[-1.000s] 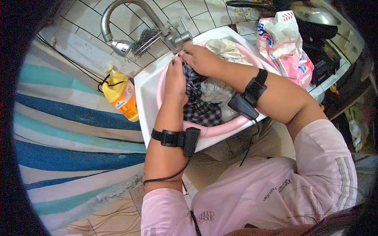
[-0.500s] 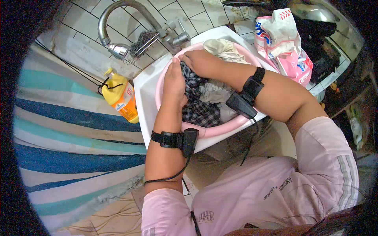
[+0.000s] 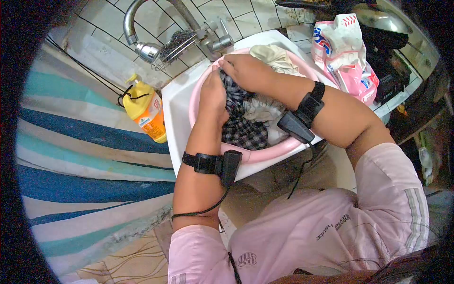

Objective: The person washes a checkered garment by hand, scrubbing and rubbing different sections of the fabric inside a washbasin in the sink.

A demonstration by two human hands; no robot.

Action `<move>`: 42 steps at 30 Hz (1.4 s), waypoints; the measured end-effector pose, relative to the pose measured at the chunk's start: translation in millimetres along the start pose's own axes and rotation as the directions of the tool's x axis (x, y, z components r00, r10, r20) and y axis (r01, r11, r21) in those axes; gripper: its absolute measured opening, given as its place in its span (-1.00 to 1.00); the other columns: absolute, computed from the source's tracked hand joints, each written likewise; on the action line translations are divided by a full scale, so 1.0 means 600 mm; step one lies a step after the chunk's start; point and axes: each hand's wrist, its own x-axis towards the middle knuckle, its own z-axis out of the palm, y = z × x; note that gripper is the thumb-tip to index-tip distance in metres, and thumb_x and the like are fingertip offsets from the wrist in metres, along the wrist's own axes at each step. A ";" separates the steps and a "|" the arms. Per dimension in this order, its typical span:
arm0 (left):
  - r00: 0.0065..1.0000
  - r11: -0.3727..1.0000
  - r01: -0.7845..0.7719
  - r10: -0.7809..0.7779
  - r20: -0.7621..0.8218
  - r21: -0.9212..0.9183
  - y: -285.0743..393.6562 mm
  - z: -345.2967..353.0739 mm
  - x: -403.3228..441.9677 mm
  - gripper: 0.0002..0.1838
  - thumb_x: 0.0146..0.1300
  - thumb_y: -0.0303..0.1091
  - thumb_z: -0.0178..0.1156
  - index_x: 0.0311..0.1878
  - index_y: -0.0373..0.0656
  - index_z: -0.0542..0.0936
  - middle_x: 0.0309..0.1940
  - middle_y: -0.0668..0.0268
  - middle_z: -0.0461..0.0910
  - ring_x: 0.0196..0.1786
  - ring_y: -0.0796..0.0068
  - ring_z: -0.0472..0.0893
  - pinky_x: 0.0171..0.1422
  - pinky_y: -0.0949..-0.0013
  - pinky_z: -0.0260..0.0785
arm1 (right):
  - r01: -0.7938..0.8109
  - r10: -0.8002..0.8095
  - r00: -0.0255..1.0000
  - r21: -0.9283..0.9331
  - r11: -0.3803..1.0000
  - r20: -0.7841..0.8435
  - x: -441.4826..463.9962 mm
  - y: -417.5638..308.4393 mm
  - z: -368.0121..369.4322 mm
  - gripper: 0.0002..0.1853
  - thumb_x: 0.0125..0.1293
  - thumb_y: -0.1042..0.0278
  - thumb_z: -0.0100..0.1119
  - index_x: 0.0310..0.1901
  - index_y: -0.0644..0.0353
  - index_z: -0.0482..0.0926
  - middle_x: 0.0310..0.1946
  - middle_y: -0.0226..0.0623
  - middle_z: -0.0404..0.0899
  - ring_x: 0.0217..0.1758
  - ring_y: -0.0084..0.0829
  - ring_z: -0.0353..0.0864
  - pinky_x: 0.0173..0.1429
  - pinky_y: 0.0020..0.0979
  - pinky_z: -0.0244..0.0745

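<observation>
A dark plaid cloth (image 3: 243, 130) lies in a pink basin (image 3: 274, 152) with pale cloths (image 3: 270, 59) beside it. My left hand (image 3: 213, 94) is at the basin's left side, its fingers closed against the upper end of the plaid cloth. Across from it, my right hand (image 3: 243, 71) is curled over the same end, fingers bent, close to the left fingertips. Both hands grip the plaid cloth between them. The basin rests in a white sink (image 3: 177, 106).
A curved metal faucet (image 3: 177, 12) and a wire rack (image 3: 178, 49) are behind the sink. On the left stands a yellow bottle (image 3: 144, 111); at the right are a pink-and-white bag (image 3: 343, 57) and a pan lid (image 3: 380, 20). A striped curtain (image 3: 94, 184) hangs left.
The view has shifted slightly. Both hands stay together on the plaid cloth at the basin's upper left, with small shifts of the fingers.
</observation>
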 end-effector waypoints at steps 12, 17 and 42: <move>0.999 1.000 -0.019 0.019 0.027 -0.002 0.007 0.010 -0.010 -0.51 0.34 0.05 -0.04 0.01 -0.23 0.48 -0.15 0.18 0.61 -0.19 0.34 0.64 -0.15 0.25 0.50 | -0.011 0.012 1.000 -0.048 0.999 0.015 0.004 -0.001 -0.009 -0.67 0.34 0.04 -0.07 -0.19 0.15 0.52 -0.26 -0.06 0.53 -0.17 -0.01 0.54 -0.13 -0.10 0.44; 0.999 0.999 0.048 -0.048 -0.019 -0.009 -0.002 -0.006 -0.007 -0.52 0.45 -0.07 -0.24 0.14 -0.28 0.42 -0.08 0.14 0.57 -0.07 0.34 0.61 0.00 0.27 0.46 | 0.140 -0.149 0.987 -0.122 0.983 -0.066 -0.030 -0.039 -0.001 -0.71 0.36 0.11 -0.08 -0.21 0.16 0.50 -0.22 -0.06 0.51 -0.14 -0.01 0.52 -0.13 -0.10 0.45; 0.999 0.999 0.028 -0.027 -0.036 0.028 0.009 0.006 -0.017 -0.50 0.30 0.02 0.01 0.04 -0.26 0.45 -0.17 0.16 0.60 -0.16 0.31 0.63 -0.14 0.24 0.49 | 0.083 -0.083 0.996 0.002 0.997 -0.029 -0.007 -0.007 0.010 -0.68 0.39 0.15 -0.10 -0.21 0.28 0.47 -0.28 0.04 0.54 -0.21 0.07 0.52 -0.09 -0.11 0.42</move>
